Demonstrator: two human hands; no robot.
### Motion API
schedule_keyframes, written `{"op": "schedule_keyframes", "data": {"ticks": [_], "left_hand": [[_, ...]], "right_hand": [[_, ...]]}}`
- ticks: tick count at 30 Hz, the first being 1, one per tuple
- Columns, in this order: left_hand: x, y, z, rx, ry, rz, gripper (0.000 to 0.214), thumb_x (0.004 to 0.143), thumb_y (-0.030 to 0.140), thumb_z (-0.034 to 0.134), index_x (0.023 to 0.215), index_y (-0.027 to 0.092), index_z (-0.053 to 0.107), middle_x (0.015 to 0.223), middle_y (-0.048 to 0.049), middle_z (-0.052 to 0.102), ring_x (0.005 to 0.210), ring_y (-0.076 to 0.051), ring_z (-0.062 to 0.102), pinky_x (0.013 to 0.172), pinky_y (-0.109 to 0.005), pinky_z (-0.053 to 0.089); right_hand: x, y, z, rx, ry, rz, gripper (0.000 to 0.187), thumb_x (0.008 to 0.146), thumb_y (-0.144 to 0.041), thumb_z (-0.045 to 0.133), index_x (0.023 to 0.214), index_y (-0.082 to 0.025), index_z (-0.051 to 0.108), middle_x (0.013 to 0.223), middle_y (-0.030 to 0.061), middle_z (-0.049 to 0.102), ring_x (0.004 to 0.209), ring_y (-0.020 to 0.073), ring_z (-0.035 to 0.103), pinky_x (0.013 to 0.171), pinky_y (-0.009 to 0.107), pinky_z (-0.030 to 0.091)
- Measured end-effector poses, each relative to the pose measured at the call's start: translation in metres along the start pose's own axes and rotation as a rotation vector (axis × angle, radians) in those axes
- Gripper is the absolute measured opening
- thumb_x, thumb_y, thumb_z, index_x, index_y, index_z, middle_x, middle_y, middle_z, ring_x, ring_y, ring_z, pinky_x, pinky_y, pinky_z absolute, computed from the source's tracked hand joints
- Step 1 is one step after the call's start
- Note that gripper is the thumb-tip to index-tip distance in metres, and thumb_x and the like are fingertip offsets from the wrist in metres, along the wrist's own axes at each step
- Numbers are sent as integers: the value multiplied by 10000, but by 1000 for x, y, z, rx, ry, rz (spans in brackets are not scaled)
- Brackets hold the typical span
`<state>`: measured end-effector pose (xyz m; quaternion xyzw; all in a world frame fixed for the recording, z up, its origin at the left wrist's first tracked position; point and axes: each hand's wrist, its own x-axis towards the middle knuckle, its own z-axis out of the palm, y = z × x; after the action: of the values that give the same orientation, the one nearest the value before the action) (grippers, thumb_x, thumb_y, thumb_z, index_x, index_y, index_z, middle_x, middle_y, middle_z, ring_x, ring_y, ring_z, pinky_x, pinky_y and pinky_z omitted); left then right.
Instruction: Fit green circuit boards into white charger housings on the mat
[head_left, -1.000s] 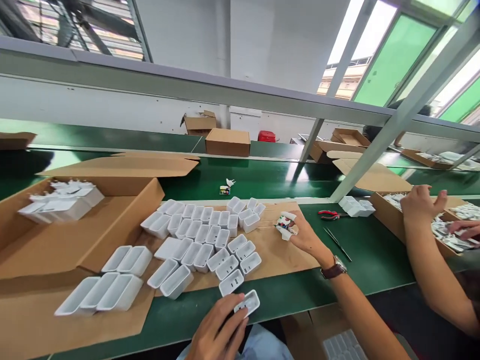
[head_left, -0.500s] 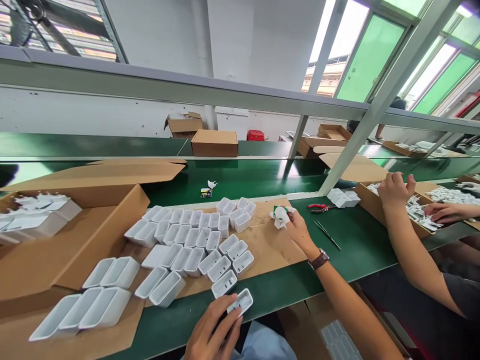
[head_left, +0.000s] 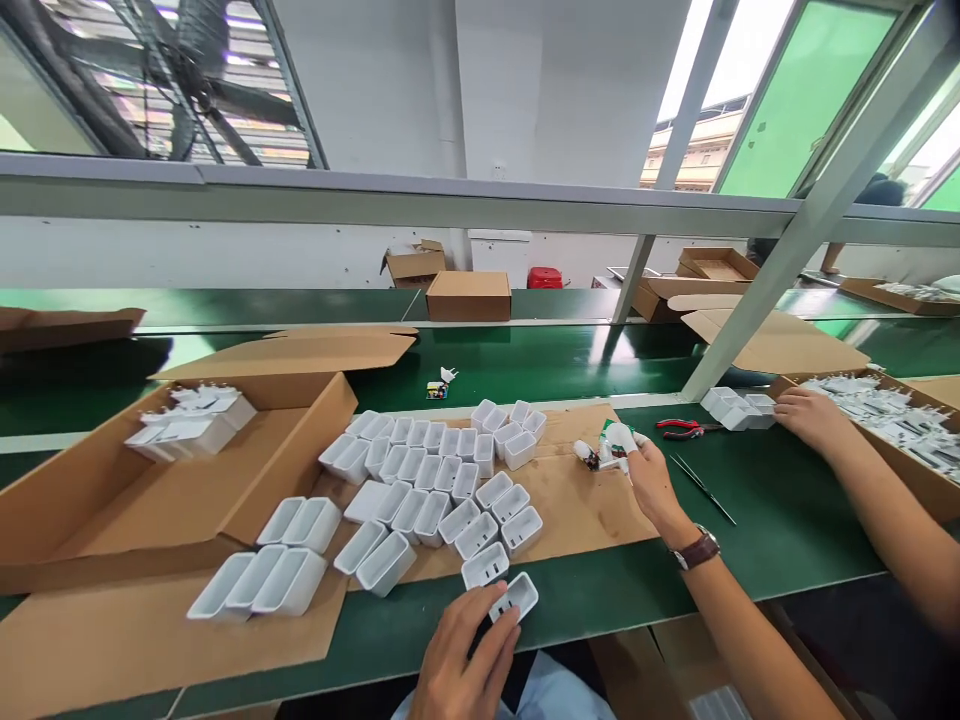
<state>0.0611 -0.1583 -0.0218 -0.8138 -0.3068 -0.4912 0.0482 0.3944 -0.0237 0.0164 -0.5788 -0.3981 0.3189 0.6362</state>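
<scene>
My left hand (head_left: 466, 655) is closed on a small white plastic case (head_left: 517, 597) by its edge, near the front of the bench. The case's hollow side faces up, with slots in its floor. Over the cardboard sheet, my right hand (head_left: 654, 488) grips a white plastic part with a green circuit board (head_left: 607, 430). Small dark components (head_left: 586, 455) show at its left; whether they are attached I cannot tell. Between my hands and the carton stand rows of white cases (head_left: 409, 465), hollow side up.
An open carton (head_left: 300, 430) with white parts stands at left. Red-handled pliers (head_left: 684, 429) and tweezers (head_left: 703, 488) lie to the right. A co-worker's hand (head_left: 814, 415) is beside stacked white cases (head_left: 735, 408). A small circuit board (head_left: 437, 390) lies behind the rows.
The view has swung left. Dark components now show beside the piece in my right hand. The co-worker's near hand has come down to the stacked cases. My left hand keeps its case.
</scene>
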Motion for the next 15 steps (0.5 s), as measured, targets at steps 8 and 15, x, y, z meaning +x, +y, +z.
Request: {"op": "schedule_keyframes", "data": {"ticks": [8,15], "left_hand": [[128,-64,-53,90,-96,183,270,966,118,688,1226,187,711,1224,-118,752,1191,-260,693,1022,-431,615],[230,-231,2,356,-668,-242,393,927,426,631,1155,125,739,1234,-177,762,1167,-308,711,1048,-411,557]], "right_hand": [[2,10,-13,134,88,107,562,692,-547,864,1110,-222,677,1040,79,798,813,258,747,595,314,582],[4,22,-14,275,98,128,482,696,-552,812,1003,-204,683,868,58,762,722,242,720,581,328,577]]}}
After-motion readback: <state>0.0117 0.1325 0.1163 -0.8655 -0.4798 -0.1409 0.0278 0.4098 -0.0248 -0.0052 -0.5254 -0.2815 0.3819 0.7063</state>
